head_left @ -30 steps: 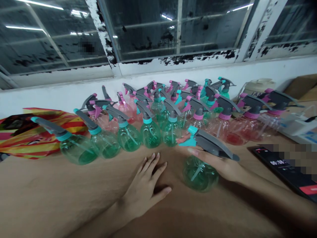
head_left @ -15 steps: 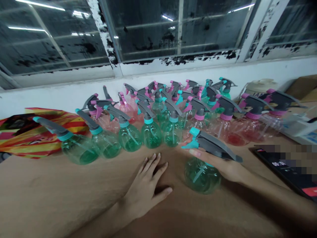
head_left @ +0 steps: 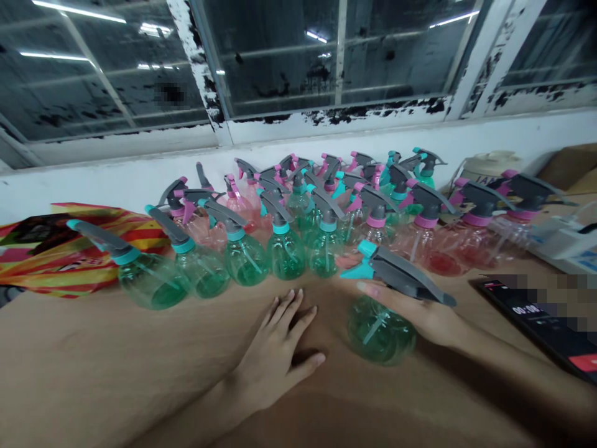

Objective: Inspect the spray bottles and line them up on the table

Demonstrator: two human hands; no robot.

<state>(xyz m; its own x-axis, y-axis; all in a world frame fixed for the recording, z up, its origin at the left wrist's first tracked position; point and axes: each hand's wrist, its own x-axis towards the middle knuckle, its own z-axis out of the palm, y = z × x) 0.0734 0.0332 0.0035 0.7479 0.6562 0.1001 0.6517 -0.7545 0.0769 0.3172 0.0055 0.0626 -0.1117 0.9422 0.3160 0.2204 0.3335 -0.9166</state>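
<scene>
My right hand (head_left: 420, 311) is closed around the neck of a green spray bottle (head_left: 380, 333), just under its grey and turquoise trigger head. The thumb shows across the front of the neck, and some fingers are hidden behind it. My left hand (head_left: 275, 354) lies flat on the wooden table (head_left: 116, 373) with its fingers spread, holding nothing. Just beyond it stands a row of green spray bottles with turquoise collars, among them one green spray bottle (head_left: 288, 255) in the middle.
Pink spray bottles (head_left: 445, 252) stand at right, with more pink and green ones behind. A red-yellow bag (head_left: 93, 249) lies at left. A phone (head_left: 536, 317) showing a timer rests at right, near a white device (head_left: 564, 233). Behind are a white wall (head_left: 140, 180) and windows.
The view has shifted very slightly. Both hands and the held spray bottle stay in nearly the same places.
</scene>
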